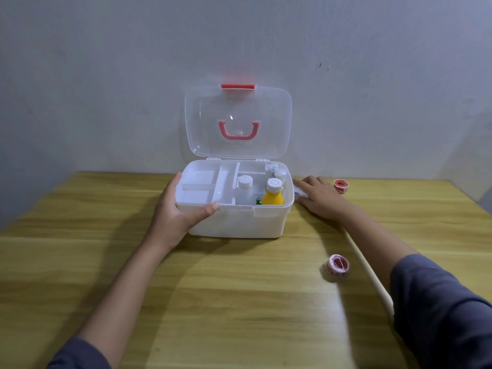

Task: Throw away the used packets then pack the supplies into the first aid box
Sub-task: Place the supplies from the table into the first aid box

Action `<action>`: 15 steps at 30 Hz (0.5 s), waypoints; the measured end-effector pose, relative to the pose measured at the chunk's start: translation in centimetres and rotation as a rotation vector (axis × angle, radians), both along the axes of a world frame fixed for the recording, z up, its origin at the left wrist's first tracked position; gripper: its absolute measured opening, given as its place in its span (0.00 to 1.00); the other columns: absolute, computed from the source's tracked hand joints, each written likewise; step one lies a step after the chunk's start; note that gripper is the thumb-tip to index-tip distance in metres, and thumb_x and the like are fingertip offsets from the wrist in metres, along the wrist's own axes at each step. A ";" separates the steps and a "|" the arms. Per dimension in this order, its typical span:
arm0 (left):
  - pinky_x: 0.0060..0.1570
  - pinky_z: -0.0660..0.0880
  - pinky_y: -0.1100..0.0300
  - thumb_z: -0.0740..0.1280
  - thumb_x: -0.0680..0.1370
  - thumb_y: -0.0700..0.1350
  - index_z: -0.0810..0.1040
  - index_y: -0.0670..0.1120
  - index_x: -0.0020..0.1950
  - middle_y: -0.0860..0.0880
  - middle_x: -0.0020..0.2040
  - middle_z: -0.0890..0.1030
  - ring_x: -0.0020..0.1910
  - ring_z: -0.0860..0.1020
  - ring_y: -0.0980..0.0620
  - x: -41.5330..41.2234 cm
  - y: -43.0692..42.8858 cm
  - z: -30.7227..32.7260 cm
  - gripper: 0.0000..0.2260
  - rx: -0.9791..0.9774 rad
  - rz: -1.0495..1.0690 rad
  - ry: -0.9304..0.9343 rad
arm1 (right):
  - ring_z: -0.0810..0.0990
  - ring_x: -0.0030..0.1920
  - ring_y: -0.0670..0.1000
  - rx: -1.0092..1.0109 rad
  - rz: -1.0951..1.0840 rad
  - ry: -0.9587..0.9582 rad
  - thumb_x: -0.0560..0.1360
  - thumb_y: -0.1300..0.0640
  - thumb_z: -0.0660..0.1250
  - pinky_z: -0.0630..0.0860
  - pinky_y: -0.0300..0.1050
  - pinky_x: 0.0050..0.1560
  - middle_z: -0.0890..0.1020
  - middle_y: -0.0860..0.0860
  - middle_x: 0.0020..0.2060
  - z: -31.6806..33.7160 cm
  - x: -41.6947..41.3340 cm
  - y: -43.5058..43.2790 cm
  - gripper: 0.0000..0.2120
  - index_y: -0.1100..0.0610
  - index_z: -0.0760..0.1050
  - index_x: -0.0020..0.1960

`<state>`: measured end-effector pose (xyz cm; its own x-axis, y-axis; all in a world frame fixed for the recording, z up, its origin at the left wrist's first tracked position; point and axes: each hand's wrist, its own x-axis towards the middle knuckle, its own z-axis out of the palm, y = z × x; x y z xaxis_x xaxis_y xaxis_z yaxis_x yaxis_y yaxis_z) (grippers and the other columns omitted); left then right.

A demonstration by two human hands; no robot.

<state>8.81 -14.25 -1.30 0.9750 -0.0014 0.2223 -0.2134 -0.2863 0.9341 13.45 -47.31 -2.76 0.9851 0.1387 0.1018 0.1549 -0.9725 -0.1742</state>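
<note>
A white first aid box (234, 225) stands open at the table's far middle, its clear lid (237, 121) upright against the wall. A divided white tray (205, 186) fills its left half. In the right half stand a yellow bottle (273, 197), a clear white-capped bottle (245, 189) and small white bottles (277, 171). My left hand (181, 206) grips the box's front left corner. My right hand (320, 198) lies on the table right of the box, closed over a white tube-like item (299, 191). Two tape rolls (337, 265) (341, 185) lie to the right.
The wooden table (213, 302) runs up to a plain grey wall (106, 75). A seam (372, 278) crosses the table on the right, under my right forearm. The near tape roll lies just left of that seam.
</note>
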 end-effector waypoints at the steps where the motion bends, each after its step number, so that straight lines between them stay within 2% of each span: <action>1: 0.73 0.66 0.48 0.77 0.54 0.64 0.61 0.51 0.78 0.52 0.75 0.68 0.73 0.68 0.53 -0.1 -0.1 0.0 0.55 0.000 0.005 0.000 | 0.67 0.63 0.57 0.013 -0.012 -0.007 0.79 0.46 0.54 0.65 0.52 0.63 0.71 0.55 0.62 0.0 -0.4 0.4 0.22 0.47 0.60 0.72; 5: 0.73 0.65 0.51 0.75 0.53 0.64 0.60 0.50 0.78 0.53 0.75 0.67 0.74 0.66 0.54 -0.5 -0.2 0.5 0.56 0.000 0.001 0.005 | 0.68 0.60 0.59 0.075 -0.078 0.011 0.79 0.48 0.55 0.65 0.51 0.61 0.71 0.57 0.59 0.3 -1.5 1.4 0.21 0.47 0.62 0.71; 8: 0.73 0.65 0.49 0.76 0.53 0.64 0.60 0.50 0.78 0.52 0.75 0.67 0.74 0.67 0.53 -0.8 -0.2 1.0 0.56 0.000 -0.008 0.028 | 0.71 0.59 0.59 0.351 -0.153 -0.023 0.78 0.49 0.57 0.65 0.47 0.57 0.72 0.57 0.57 1.5 -2.6 1.8 0.19 0.47 0.64 0.69; 9: 0.73 0.66 0.50 0.76 0.53 0.64 0.60 0.50 0.78 0.53 0.74 0.68 0.73 0.67 0.53 -0.7 -0.2 0.9 0.56 -0.001 -0.009 0.041 | 0.72 0.55 0.57 0.455 -0.182 -0.048 0.78 0.49 0.57 0.61 0.43 0.52 0.72 0.57 0.55 2.2 -3.0 1.9 0.19 0.48 0.65 0.68; 11: 0.71 0.68 0.49 0.78 0.51 0.66 0.63 0.52 0.76 0.53 0.72 0.71 0.70 0.70 0.53 -0.9 -0.3 1.1 0.56 0.000 -0.012 0.045 | 0.70 0.47 0.53 0.585 -0.185 -0.133 0.76 0.45 0.57 0.58 0.43 0.48 0.72 0.55 0.49 4.1 -3.6 2.2 0.18 0.46 0.68 0.65; 13: 0.68 0.72 0.49 0.79 0.52 0.68 0.67 0.53 0.73 0.52 0.69 0.75 0.68 0.74 0.52 -1.0 -0.6 1.1 0.53 0.005 -0.008 0.027 | 0.71 0.44 0.51 0.664 -0.112 -0.188 0.75 0.43 0.58 0.64 0.45 0.46 0.75 0.53 0.45 6.3 -4.5 3.2 0.19 0.48 0.70 0.63; 15: 0.65 0.73 0.50 0.78 0.55 0.64 0.68 0.54 0.72 0.51 0.66 0.76 0.65 0.75 0.51 -1.1 -1.0 1.0 0.48 0.008 -0.004 0.006 | 0.73 0.41 0.47 0.781 -0.005 -0.201 0.78 0.52 0.60 0.68 0.43 0.44 0.76 0.49 0.41 8.7 -5.4 5.1 0.15 0.53 0.71 0.64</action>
